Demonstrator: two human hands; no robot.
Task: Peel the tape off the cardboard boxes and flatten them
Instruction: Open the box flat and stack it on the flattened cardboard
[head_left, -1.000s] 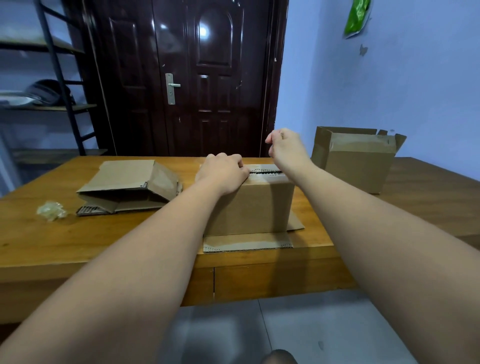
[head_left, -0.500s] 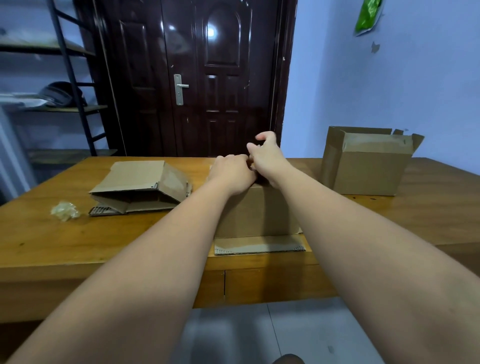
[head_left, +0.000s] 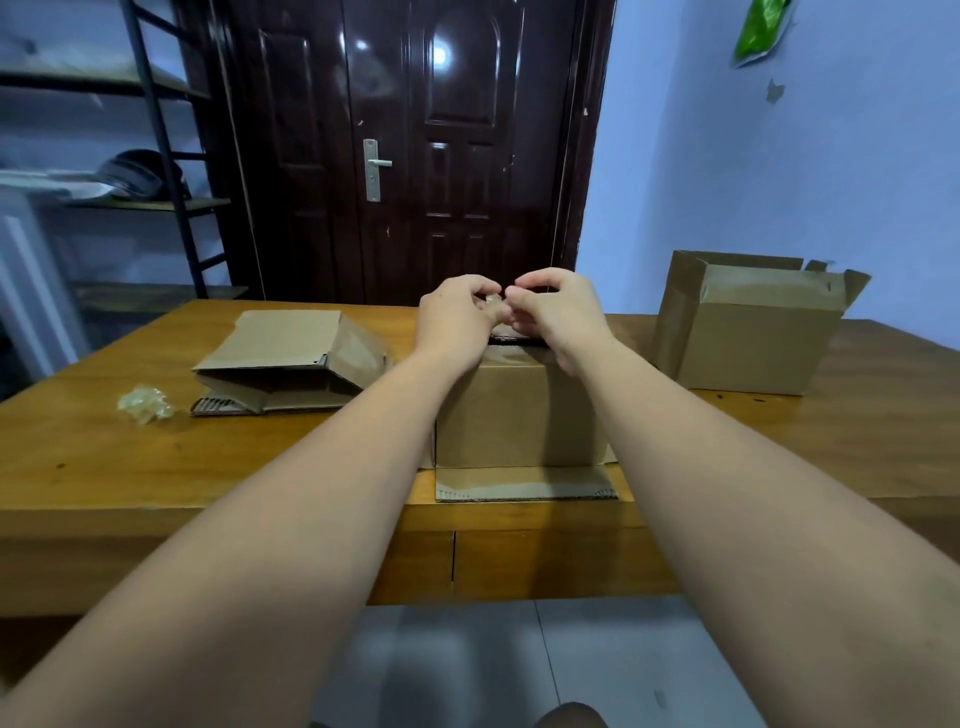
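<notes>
Brown cardboard box, upright, unflattened

Wooden table bears three boxes, tape wad

Cool, bluish indoor light fills the room, rather dim. Two white glare spots sit high on the glossy dark brown panelled door. The plain brown cardboard box throws only a faint shadow on the orange-brown wooden table. At the left edge the black metal shelf rack is blurred and leans with wide-angle bend; the bare forearms swell towards the bottom corners.
</notes>
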